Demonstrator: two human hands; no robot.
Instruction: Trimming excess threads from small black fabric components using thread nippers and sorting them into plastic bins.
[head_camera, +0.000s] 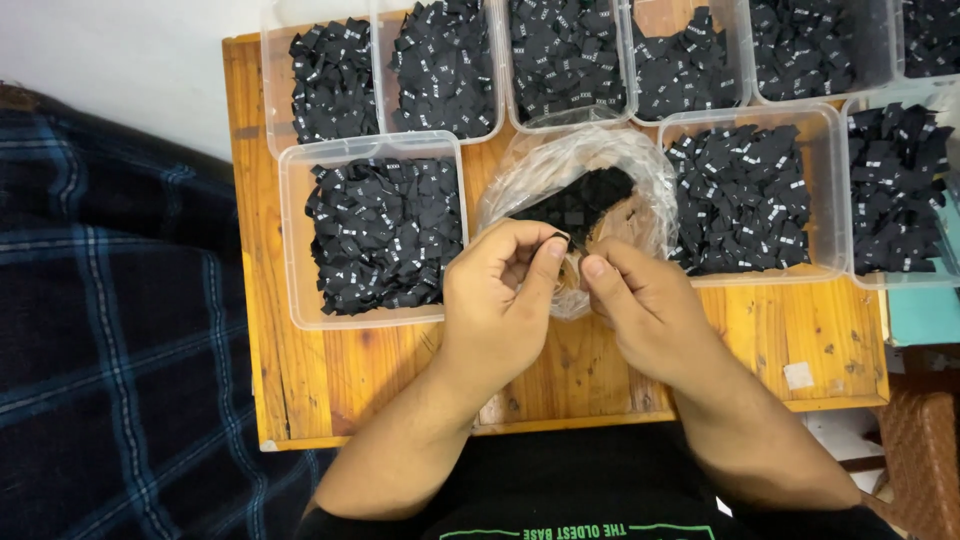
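Seen from above, my left hand (500, 290) and right hand (640, 300), fingers pinched shut on the near rim of the clear bag (580, 190) of black labels at mid-surface (770, 350), risk tearing its thin film and spilling labels between trays (296, 250).

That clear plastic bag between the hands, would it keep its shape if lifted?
Probably not: the plastic bag looks thin and crumpled, so likely floppy. It seems light, holding only a small heap of black labels. Its glossy film may slip between fingers.
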